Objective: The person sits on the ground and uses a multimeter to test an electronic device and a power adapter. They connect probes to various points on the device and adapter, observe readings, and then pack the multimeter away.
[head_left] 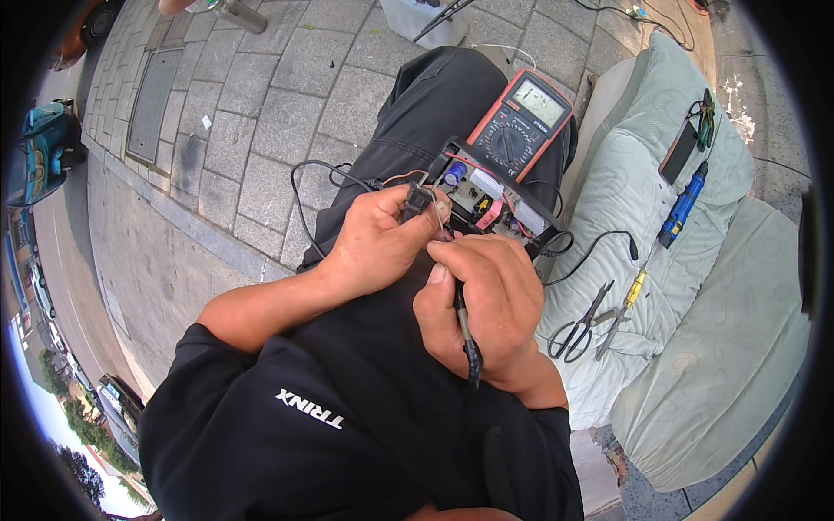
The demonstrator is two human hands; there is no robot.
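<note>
My left hand (pixel 372 243) pinches a small black plug-like connector (pixel 418 201) with thin wires at it. In my right hand (pixel 493 300) is a slim dark tool (pixel 466 328) with a grey band, held like a pen. Its tip, partly hidden by my fingers, points at the wires between both hands. Just beyond lies an opened black electronic case (pixel 543 227) on my lap, its circuit board, blue capacitor (pixel 454 173) and pink-red part (pixel 492 214) exposed. A red and dark grey multimeter (pixel 519 128) with a lit display rests on my thigh behind the case.
On the pale green cushion (pixel 621 200) at right lie scissors (pixel 578 337), a yellow-handled tool (pixel 635 290), a blue tool (pixel 684 205), a phone (pixel 678 152) and green-handled pliers (pixel 704 120). Black cable (pixel 297 195) loops at left. A translucent tub (pixel 426 22) stands on the paving.
</note>
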